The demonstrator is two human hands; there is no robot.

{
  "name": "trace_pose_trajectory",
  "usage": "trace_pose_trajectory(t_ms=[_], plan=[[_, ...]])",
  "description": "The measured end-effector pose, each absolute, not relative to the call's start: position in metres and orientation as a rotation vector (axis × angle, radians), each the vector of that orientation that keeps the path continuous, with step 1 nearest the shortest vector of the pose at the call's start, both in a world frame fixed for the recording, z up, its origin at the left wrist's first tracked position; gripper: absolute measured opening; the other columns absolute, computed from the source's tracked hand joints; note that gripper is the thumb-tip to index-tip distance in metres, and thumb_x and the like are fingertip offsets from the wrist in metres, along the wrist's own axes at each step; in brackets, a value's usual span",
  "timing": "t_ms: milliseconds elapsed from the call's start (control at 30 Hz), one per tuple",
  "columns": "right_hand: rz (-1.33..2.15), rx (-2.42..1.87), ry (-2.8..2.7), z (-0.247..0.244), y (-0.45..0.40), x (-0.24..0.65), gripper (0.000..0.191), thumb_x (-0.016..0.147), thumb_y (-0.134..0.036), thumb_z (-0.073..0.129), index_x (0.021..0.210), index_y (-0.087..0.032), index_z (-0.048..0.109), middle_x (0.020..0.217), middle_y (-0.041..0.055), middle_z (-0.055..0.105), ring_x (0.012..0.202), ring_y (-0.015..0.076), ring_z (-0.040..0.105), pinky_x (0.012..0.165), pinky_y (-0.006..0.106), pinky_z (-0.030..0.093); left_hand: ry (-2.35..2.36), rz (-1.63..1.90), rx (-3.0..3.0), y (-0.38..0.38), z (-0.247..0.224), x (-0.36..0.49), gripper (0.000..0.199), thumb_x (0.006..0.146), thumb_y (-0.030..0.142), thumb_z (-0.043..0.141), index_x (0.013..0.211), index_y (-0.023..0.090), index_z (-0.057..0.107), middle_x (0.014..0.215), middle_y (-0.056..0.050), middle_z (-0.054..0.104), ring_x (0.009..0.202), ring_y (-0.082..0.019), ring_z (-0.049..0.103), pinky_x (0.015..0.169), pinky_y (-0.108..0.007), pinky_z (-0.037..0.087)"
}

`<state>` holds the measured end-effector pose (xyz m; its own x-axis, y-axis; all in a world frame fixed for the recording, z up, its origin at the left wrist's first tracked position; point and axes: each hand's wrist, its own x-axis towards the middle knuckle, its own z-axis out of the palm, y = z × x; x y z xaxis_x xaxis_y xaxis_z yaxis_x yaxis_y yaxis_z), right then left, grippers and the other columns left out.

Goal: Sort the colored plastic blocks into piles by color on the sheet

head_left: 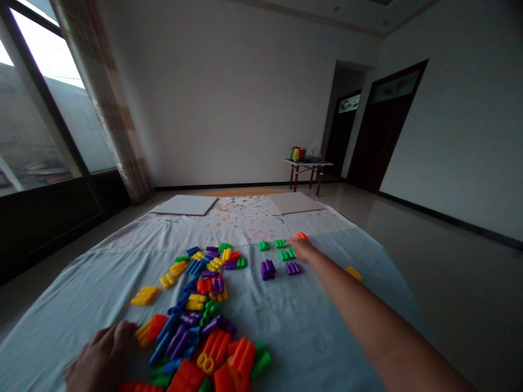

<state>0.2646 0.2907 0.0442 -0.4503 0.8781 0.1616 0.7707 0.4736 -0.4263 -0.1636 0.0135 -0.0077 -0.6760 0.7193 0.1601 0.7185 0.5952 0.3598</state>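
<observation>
Nothing can be made out between the fingers of the right hand (pixel 300 249) in the head view, so whether a block is gripped cannot be told. With the cloth (pixel 318 326) taken as a clock face, twelve at its far edge, this hand is seen at two o'clock. Just beyond its fingers, an orange block (pixel 301 236) is partly shown; green blocks (pixel 263 246) are set out at its nine o'clock, and purple blocks (pixel 268 269) at its seven. At the cloth's eight o'clock, the left hand (pixel 104 356) is rested palm down, near a yellow-and-orange block (pixel 151 329); nothing is seen in it, but its underside is hidden. A mixed pile (pixel 196 321) is spread from six towards eleven o'clock, and a yellow block (pixel 353 273) is left alone at three.

The blocks are judged to be light, stiff, hollow plastic, not easily broken but perhaps slippery on their rounded ribs. They are probably best taken across two opposite sides, between thumb and forefinger, with the open tube ends left free.

No brand, label or writing can be read.
</observation>
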Motion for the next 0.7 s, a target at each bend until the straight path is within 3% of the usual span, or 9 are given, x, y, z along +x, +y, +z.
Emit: trace_pose_trajectory(t_ms=[100, 167, 333, 533, 700], plan=[[0.370, -1.262, -2.329, 0.055, 0.268, 0.257, 0.039, 0.076, 0.000, 0.049, 0.107, -0.018, 0.065, 0.113, 0.0087, 0.064, 0.112, 0.0194, 0.054, 0.101, 0.036, 0.038, 2.749, 0.661, 1.246, 0.012, 0.005, -0.151, 0.052, 0.085, 0.043, 0.019, 0.092, 0.023, 0.066, 0.110, -0.012, 0.063, 0.101, -0.031, 0.056, 0.085, -0.048, 0.040], [0.404, -1.163, -2.315, 0.058, 0.240, 0.247, 0.038, 0.081, -0.006, 0.046, 0.113, -0.016, 0.062, 0.116, 0.0093, 0.063, 0.109, 0.0177, 0.055, 0.098, 0.034, 0.040, 2.744, 0.651, 1.244, 0.012, 0.013, -0.143, 0.054, 0.085, 0.043, 0.018, 0.094, 0.021, 0.066, 0.112, -0.014, 0.061, 0.103, -0.032, 0.055, 0.086, -0.049, 0.039], [0.756, -0.799, -2.475, 0.054, 0.155, 0.225, 0.032, 0.078, -0.019, 0.059, 0.110, -0.016, 0.064, 0.100, 0.0067, 0.066, 0.084, 0.0156, 0.061, 0.082, 0.029, 0.048, 2.752, 0.617, 1.225, 0.013, 0.016, -0.136, 0.053, 0.086, 0.042, 0.018, 0.096, 0.021, 0.066, 0.113, -0.013, 0.060, 0.106, -0.032, 0.054, 0.089, -0.048, 0.038], [0.977, -0.641, -2.767, 0.051, 0.115, 0.224, 0.045, 0.067, -0.026, 0.072, 0.111, -0.021, 0.064, 0.096, 0.0026, 0.064, 0.083, 0.0160, 0.060, 0.076, 0.025, 0.047, 2.746, 0.645, 1.215, 0.011, 0.015, -0.136, 0.054, 0.087, 0.041, 0.018, 0.099, 0.020, 0.066, 0.115, -0.014, 0.060, 0.107, -0.030, 0.052, 0.090, -0.048, 0.037], [0.926, -0.609, -2.794, 0.046, 0.109, 0.227, 0.047, 0.063, -0.024, 0.074, 0.109, -0.019, 0.065, 0.094, 0.0036, 0.063, 0.085, 0.0173, 0.058, 0.076, 0.026, 0.046, 2.723, 0.675, 1.226, 0.011, 0.016, -0.137, 0.058, 0.088, 0.042, 0.015, 0.097, 0.017, 0.066, 0.115, -0.017, 0.059, 0.108, -0.031, 0.052, 0.091, -0.048, 0.036]])
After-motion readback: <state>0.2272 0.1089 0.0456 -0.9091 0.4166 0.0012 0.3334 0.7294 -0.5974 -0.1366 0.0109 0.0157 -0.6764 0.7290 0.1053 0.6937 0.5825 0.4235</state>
